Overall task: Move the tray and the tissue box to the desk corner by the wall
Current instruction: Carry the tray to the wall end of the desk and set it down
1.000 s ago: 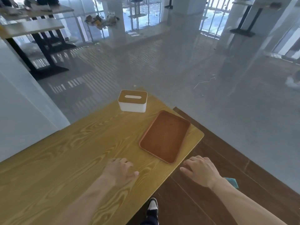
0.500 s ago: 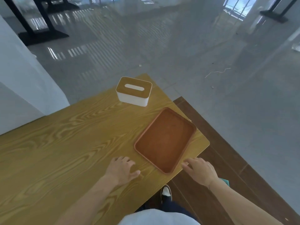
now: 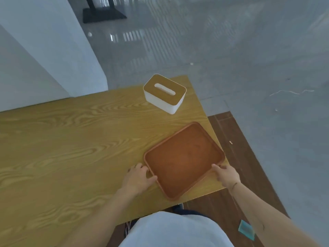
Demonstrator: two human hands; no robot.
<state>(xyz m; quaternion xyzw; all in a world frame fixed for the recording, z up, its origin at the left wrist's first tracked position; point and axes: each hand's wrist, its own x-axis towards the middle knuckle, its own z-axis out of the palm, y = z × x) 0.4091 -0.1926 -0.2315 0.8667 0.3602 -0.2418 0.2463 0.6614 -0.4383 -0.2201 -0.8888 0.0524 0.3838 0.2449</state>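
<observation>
Tray (image 3: pixel 183 157) lies diagonal, long axis running toward desk's (image 3: pixel 62 139) right edge.

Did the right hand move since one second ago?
Yes. The right hand went from beyond the desk edge to the tray rim, which it now touches.

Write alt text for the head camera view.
Two bare hands, left hand and right hand, grip opposite edges of an empty brown tray at the end of a wooden desk. A white tissue box with a wooden lid stands beyond it, near a white wall.
</observation>
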